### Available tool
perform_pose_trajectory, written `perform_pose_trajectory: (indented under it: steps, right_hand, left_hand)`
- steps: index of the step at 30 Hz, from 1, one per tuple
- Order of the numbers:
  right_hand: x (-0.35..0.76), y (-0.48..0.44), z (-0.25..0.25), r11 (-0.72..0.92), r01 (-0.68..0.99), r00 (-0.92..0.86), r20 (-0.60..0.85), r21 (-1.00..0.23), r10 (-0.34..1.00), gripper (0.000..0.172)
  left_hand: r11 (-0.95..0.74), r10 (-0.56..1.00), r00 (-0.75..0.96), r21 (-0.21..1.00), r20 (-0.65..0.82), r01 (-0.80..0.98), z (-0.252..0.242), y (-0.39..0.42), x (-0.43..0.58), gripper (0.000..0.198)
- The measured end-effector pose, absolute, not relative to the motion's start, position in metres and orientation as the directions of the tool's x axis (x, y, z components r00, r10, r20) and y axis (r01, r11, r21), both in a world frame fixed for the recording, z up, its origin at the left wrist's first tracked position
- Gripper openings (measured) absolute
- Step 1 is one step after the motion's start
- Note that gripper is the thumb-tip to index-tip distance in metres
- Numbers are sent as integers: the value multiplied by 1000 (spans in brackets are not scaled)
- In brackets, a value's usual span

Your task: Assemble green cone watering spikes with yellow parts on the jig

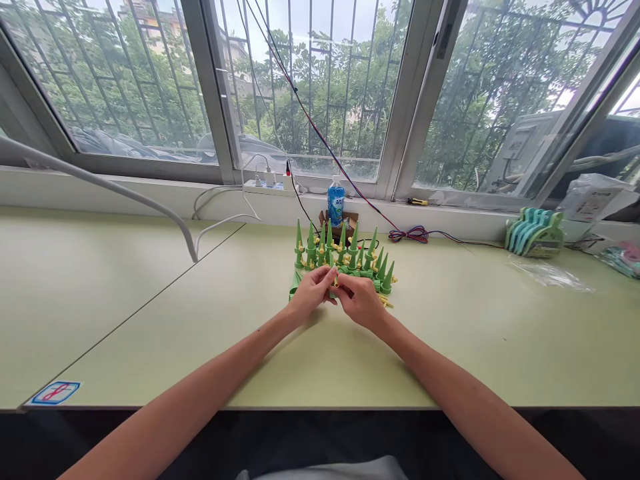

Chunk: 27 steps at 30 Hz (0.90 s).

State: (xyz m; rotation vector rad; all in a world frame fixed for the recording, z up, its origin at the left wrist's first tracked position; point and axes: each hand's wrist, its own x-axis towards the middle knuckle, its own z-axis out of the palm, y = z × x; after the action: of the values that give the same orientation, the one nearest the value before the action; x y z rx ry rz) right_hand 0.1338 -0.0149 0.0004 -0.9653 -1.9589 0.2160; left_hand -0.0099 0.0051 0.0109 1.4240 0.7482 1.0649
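My left hand [313,291] and my right hand [361,298] meet at the middle of the table, fingers closed around small parts. Between the fingertips shows the round open end of a yellow tube piece [337,285], pinched by my right hand. A green plastic spike, mostly covered by the fingers, appears to be in my left hand. Right behind both hands, several green cone-shaped spikes [353,243] stand upright in rows, many with small yellow valve pieces attached. Loose yellow pieces [385,301] lie beside my right hand, and more green parts [294,283] rest beside my left.
Behind the spikes are a blue bottle [336,201] and a brown cardboard box [351,219]. A coiled red-and-blue cable [410,234] lies near the sill. Green and teal hangers [534,232] stand at the right near plastic film [553,275]. A grey pipe [150,200] crosses the left side.
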Motion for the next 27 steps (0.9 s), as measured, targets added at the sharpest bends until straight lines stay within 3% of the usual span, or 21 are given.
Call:
perform_pose_trajectory:
  steps: [16,22,27]
  right_hand:
    - [131,-17,1,670,558,-269,657,-490,704,25]
    - [130,-18,1,622,540,-202,631,-567,749,21]
    - [130,-18,0,623,543,-191,639,-564,745,20]
  left_hand:
    - [-71,936,324,976,137,-205,12,3,-6,41]
    - [-147,929,317,975,194,-166,9,7,-6,42]
    - [-217,926,290,970,241,-111,11,5,-6,40]
